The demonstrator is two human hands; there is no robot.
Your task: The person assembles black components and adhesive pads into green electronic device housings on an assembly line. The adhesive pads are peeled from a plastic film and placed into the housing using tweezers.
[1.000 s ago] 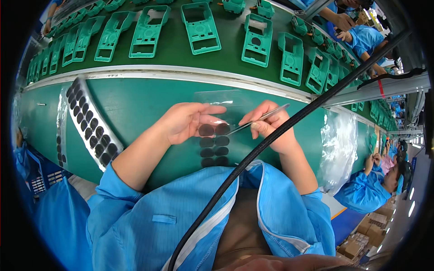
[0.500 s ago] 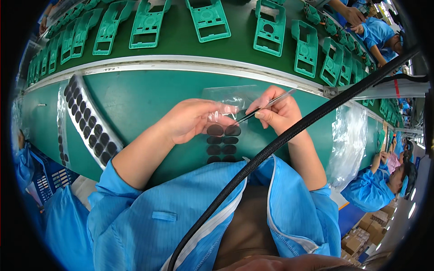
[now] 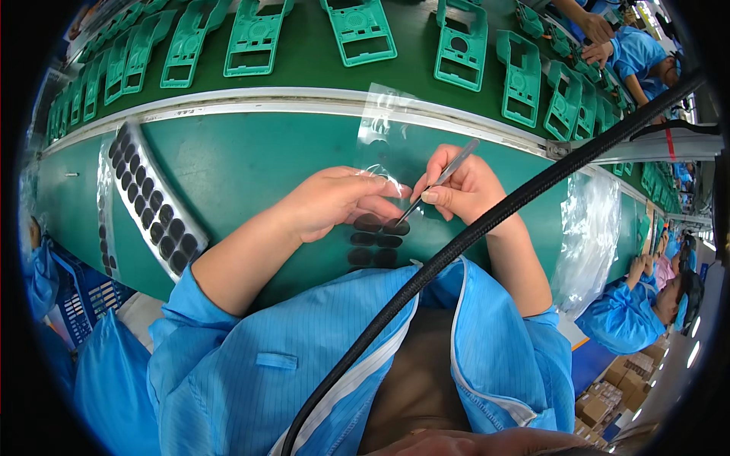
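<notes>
My left hand pinches a clear plastic sheet that carries paired black round pads. The sheet's upper part sticks up over the metal rail, while the rows of pads hang toward my jacket. In my right hand is a pair of slim metal tweezers, gripped between thumb and fingers. Their tip meets the top right pad at its upper edge. Whether that pad is lifted from the sheet I cannot tell.
Left on the green bench lies a white-backed strip of black pads, beside a narrower clear strip. Green plastic housings line the belt beyond the rail. Clear film lies right. A black cable crosses diagonally. Co-workers sit right.
The clear sheet's upper part has swung up over the rail. My tweezers stand steeper, their tip lower on the top right pad. Housings on the belt have shifted slightly right.
</notes>
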